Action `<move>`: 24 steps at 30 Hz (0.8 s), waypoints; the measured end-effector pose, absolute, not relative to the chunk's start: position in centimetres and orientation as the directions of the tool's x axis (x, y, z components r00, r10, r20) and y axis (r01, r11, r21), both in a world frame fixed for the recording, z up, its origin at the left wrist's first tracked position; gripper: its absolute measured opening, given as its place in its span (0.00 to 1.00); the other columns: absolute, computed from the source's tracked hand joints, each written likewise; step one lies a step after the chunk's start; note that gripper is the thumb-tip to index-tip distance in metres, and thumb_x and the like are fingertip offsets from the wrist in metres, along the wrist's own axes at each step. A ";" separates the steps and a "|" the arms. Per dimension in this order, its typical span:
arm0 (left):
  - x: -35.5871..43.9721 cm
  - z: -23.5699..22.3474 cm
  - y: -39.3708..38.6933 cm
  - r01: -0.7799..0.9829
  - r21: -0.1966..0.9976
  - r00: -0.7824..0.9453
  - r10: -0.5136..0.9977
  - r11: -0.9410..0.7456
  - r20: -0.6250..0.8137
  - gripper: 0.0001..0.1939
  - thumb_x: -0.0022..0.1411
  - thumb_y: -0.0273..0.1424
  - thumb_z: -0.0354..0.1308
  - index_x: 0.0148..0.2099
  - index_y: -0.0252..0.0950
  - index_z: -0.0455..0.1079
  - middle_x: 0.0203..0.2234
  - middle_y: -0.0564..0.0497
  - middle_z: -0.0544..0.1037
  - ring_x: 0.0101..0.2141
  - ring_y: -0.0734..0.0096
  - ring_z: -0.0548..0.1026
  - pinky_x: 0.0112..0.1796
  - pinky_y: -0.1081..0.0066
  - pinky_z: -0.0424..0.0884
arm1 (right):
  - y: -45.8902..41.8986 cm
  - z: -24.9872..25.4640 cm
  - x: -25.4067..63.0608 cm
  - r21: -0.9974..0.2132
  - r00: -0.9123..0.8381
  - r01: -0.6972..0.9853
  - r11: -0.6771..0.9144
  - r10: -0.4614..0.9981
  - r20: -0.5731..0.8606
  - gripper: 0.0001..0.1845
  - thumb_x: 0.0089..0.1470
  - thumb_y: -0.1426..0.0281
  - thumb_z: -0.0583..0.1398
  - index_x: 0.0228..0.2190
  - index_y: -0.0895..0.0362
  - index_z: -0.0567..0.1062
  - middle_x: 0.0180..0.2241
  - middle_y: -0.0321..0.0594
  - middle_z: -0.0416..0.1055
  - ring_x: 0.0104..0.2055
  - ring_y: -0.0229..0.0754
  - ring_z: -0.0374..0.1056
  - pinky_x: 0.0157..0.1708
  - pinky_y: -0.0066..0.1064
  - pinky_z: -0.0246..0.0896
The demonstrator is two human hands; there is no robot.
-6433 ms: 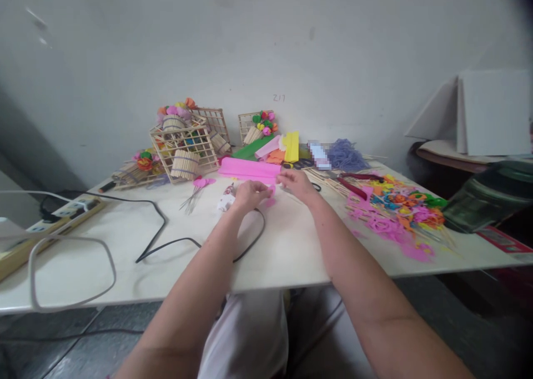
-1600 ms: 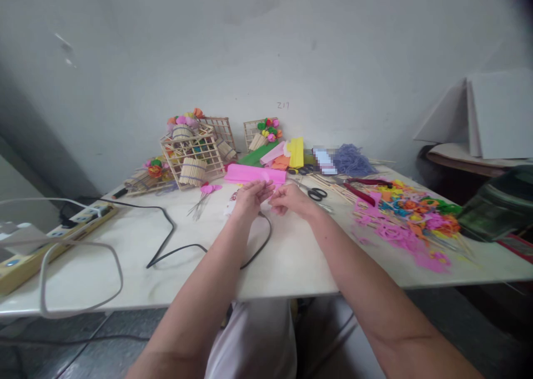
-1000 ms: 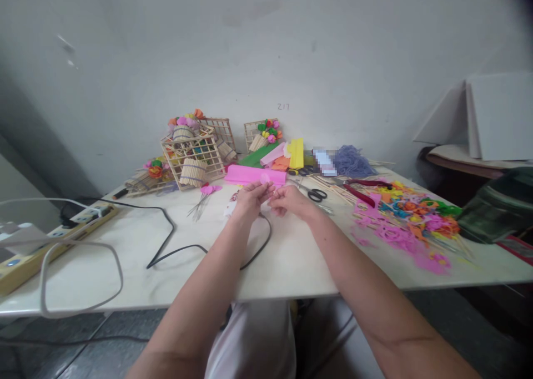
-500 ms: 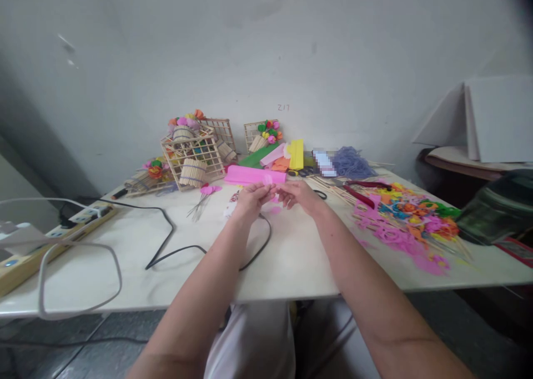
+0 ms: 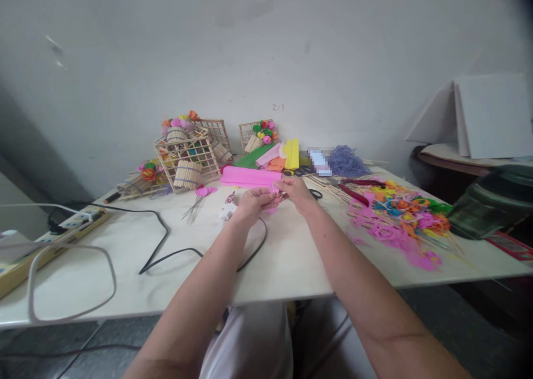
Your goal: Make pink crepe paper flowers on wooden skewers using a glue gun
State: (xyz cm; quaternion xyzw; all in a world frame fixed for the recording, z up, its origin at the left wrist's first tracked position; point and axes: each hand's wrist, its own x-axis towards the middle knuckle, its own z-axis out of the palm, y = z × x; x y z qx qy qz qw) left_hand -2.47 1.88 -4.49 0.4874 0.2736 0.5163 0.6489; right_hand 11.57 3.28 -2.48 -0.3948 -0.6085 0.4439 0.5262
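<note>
My left hand [image 5: 254, 202] and my right hand [image 5: 295, 193] meet over the middle of the table, fingers pinched together. Between the fingertips is a small pale pink paper petal [image 5: 273, 188]; both hands seem to grip it, though the fingers cover most of it. Just behind lies a folded sheet of bright pink crepe paper [image 5: 250, 176]. A small pink paper piece [image 5: 271, 211] shows on the table below the hands. Left of my left hand sits a white glue gun with a red pattern [image 5: 227, 210], partly covered, its black cord [image 5: 263, 235] curving forward. Black-handled scissors [image 5: 316, 193] lie beyond my right hand.
Wires with pink petals [image 5: 204, 191] lie left. Behind stand lattice stick frames [image 5: 187, 151] with paper flowers. A pile of colourful paper scraps [image 5: 403, 212], red-handled pliers [image 5: 353, 190], purple yarn [image 5: 347, 161] and a green jar [image 5: 478, 207] are right. A power strip [image 5: 70, 223] is left.
My hands have come closer together, the right fingers now pinching at the pale pink petal beside the left fingertips. The view has shifted slightly to the right.
</note>
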 end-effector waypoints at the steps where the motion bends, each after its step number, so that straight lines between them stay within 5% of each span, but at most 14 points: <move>1: -2.5 -4.5 1.9 -0.405 0.914 0.318 0.936 -0.008 0.149 0.08 0.42 0.25 0.64 0.29 0.29 0.72 0.25 0.45 0.77 0.28 0.70 0.75 0.35 0.72 0.70 | 3.4 -2.5 11.5 -0.957 -0.123 0.018 0.291 0.950 0.287 0.15 0.35 0.61 0.63 0.16 0.61 0.68 0.14 0.33 0.62 0.17 0.32 0.58 0.16 0.23 0.55; 24: -2.2 -4.5 1.9 -0.416 0.907 0.305 0.949 0.062 0.075 0.04 0.49 0.24 0.59 0.30 0.27 0.71 0.25 0.43 0.77 0.27 0.70 0.76 0.33 0.72 0.72 | 3.9 -2.3 10.2 -0.883 0.003 0.162 0.441 0.894 0.448 0.09 0.36 0.67 0.59 0.17 0.60 0.69 0.17 0.34 0.64 0.20 0.34 0.58 0.21 0.25 0.54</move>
